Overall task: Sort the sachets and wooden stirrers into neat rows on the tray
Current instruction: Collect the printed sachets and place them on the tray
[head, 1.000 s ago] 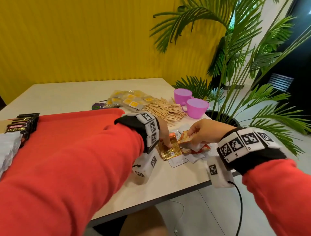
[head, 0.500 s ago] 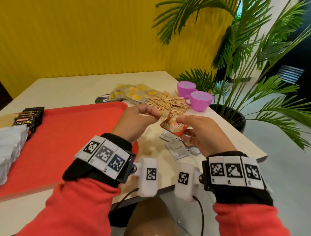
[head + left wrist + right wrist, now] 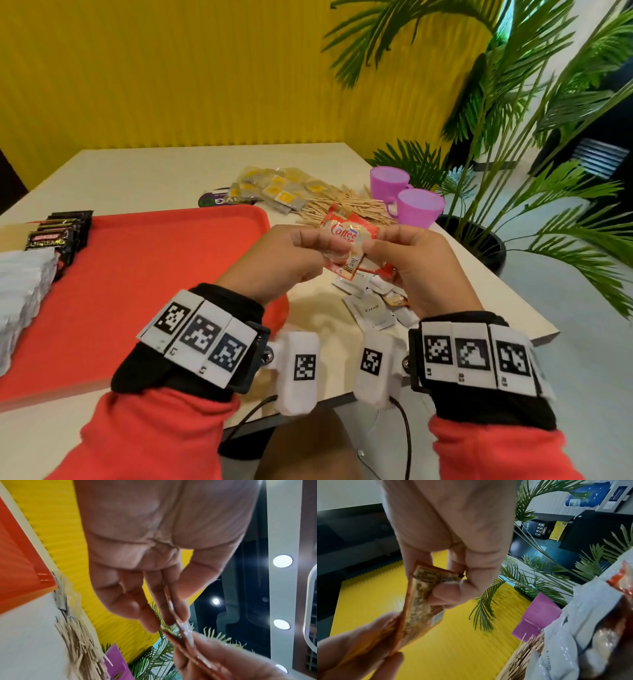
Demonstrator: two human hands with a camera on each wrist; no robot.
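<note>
Both hands hold a small stack of red and cream coffee creamer sachets [image 3: 347, 236] in the air above the table's right part. My left hand [image 3: 294, 250] pinches the stack's left end, my right hand [image 3: 404, 253] its right end. Seen edge-on, the creamer sachets [image 3: 175, 626] sit between the left thumb and fingers; the creamer sachets [image 3: 419, 601] show their printed backs in the right wrist view. The red tray [image 3: 147, 274] lies to the left, with black sachets [image 3: 65, 233] and white sachets [image 3: 24, 284] in rows at its left side. Wooden stirrers [image 3: 346, 205] lie heaped behind the hands.
White cream sachets [image 3: 371, 308] and a few more red ones lie loose on the table under my hands. Yellow tea sachets [image 3: 277, 192] are piled behind the tray. Two purple cups [image 3: 418, 205] stand at the right edge, with a potted palm [image 3: 513, 137] beyond it.
The hands have lifted off the table with the creamer sachets and come together; both now hold the stack upright in front of me, label facing the head camera.
</note>
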